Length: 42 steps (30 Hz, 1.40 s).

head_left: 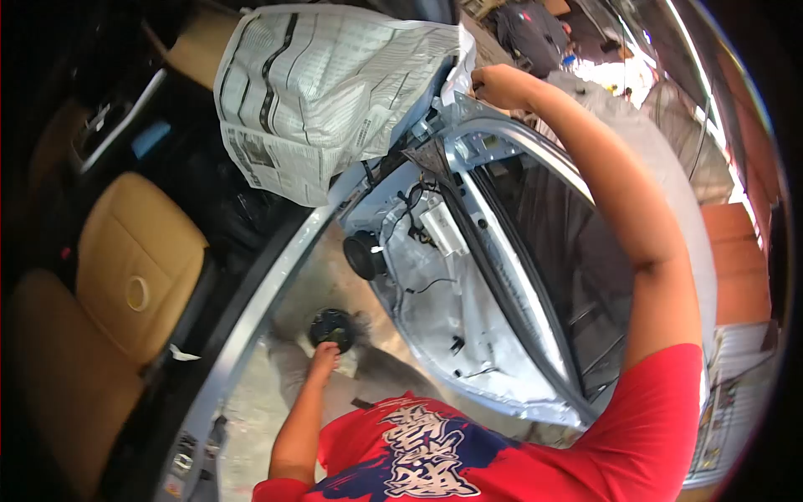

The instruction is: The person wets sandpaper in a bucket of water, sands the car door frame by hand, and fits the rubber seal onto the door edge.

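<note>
Low in front of my body, my left hand (324, 360) is closed at the near edge of a round black container (329, 321); its contents are too dark to make out. My right arm reaches up and forward over the car door (502, 293). At its end, my right hand (503, 87) has its fingers curled together beside the edge of the newspaper sheets (335, 75). A small dark bit shows at those fingers, too small to name. The newspaper lies over the front of the car near the door hinge, with a loose white edge by my right hand.
The open door has its inner panel off, showing a silvery liner, wires and a black speaker (365, 254). To the left are the door sill (268, 309) and a tan seat (138, 259). Grey covering (657, 184) and brown cardboard (736, 259) lie on the right.
</note>
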Each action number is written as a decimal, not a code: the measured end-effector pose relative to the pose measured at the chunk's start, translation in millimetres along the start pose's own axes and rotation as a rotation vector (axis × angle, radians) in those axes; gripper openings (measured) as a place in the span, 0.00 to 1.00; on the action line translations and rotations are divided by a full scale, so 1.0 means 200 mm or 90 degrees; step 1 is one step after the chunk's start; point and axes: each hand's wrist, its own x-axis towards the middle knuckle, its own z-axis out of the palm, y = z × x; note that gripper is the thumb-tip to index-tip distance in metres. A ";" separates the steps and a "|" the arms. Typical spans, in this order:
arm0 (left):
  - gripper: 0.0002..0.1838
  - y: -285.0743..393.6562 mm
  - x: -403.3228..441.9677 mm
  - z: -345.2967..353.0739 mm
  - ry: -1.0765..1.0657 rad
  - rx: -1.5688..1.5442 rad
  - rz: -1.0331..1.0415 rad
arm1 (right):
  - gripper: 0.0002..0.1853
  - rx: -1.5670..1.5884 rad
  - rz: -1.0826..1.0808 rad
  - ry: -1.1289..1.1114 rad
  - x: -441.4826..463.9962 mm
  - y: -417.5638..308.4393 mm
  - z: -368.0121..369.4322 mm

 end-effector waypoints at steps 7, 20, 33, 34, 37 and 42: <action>0.17 -0.03 -0.01 0.21 0.050 -0.122 -0.025 | 0.20 -0.130 0.014 -0.098 0.15 -0.02 0.00; 0.16 -0.07 0.08 0.15 0.094 -0.240 -0.018 | 0.20 -0.222 0.052 -0.095 0.22 -0.15 0.00; 0.17 -0.07 0.05 0.14 0.126 -0.260 -0.009 | 0.16 -0.244 -0.004 -0.099 0.16 -0.19 -0.03; 0.16 -0.08 0.05 0.14 0.132 -0.273 -0.019 | 0.16 -0.247 -0.011 -0.100 0.16 -0.19 -0.02; 0.17 -0.07 0.06 0.15 0.136 -0.259 -0.018 | 0.15 -0.266 -0.024 -0.115 0.18 -0.17 -0.01; 0.19 -0.04 0.04 0.16 0.160 -0.261 -0.023 | 0.13 -0.269 -0.103 -0.068 0.18 -0.13 0.04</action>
